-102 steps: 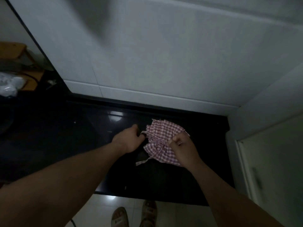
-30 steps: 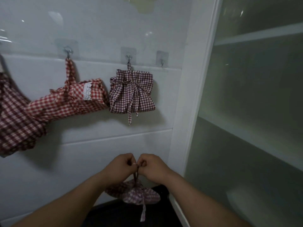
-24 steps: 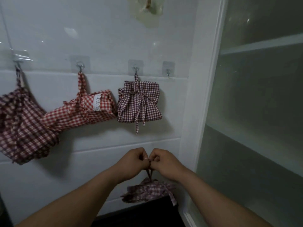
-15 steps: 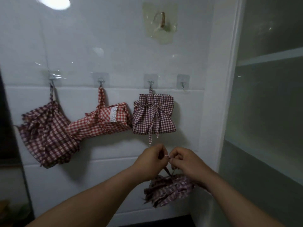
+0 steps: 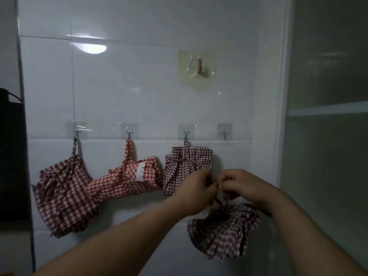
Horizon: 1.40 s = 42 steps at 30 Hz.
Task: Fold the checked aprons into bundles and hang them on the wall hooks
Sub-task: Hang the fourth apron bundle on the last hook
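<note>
Head view: left hand (image 5: 196, 191) overlaps third hung bundle (image 5: 186, 166)

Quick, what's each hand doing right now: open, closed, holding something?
Left hand: closed, pinching the tie of the apron bundle.
Right hand: closed, pinching the same tie.

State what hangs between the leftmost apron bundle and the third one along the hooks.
A bright red checked bundle on the second hook, seen in the head view.
</note>
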### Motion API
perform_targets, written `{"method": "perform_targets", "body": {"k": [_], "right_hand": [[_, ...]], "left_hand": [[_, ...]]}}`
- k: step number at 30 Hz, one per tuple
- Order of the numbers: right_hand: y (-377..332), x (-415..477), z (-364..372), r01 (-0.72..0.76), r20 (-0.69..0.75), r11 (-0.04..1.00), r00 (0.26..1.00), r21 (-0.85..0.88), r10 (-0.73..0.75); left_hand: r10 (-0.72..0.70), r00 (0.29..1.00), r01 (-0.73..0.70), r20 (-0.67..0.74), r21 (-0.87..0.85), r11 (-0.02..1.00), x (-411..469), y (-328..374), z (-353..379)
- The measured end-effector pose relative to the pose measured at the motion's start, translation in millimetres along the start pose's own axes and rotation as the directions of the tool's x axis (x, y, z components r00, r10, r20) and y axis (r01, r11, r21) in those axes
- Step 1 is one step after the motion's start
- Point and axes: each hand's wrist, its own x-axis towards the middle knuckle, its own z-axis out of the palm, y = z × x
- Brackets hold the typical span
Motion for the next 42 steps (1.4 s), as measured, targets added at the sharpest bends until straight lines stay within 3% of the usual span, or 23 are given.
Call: {"method": "perform_targets", "body": {"k": [4, 8, 14, 18, 24, 34, 42], "right_hand": [[-10, 10, -35, -0.085, -0.113, 0.996, 0.990, 0.027, 0.088], [-6, 27, -47, -0.128, -0.318, 0.991, 0.939, 0.034, 0.132], [0, 61, -44, -0.156, -0.592, 0.979, 0.805, -0.134, 0.047], [0, 81, -41, -0.075, -0.667, 0.988, 0.745, -0.138, -0.037], [-5, 91, -49, 0.068, -0.724, 0.986, 0.672, -0.152, -0.158], [-13, 109, -61, -0.065, -0.681, 0.979, 0.727, -0.193, -0.086], [19, 100, -49, -0.226, -0.572, 0.920, 0.820, -0.320, 0.002]], "left_hand": [[-0.113, 0.989, 0.125, 0.099, -0.128, 0.984, 36, 28, 5], [-0.113, 0.993, 0.115, 0.035, -0.053, 0.992, 74, 33, 17], [0.034, 0.983, 0.008, -0.180, 0.229, 0.973, 118, 31, 15], [0.112, 0.963, -0.009, -0.246, 0.386, 0.923, 132, 23, 11], [0.259, 0.891, -0.079, -0.374, 0.434, 0.897, 144, 19, 11], [0.303, 0.883, -0.021, -0.360, 0.612, 0.790, 159, 23, 3], [0.399, 0.901, -0.143, -0.169, 0.754, 0.642, 138, 6, 16]]}}
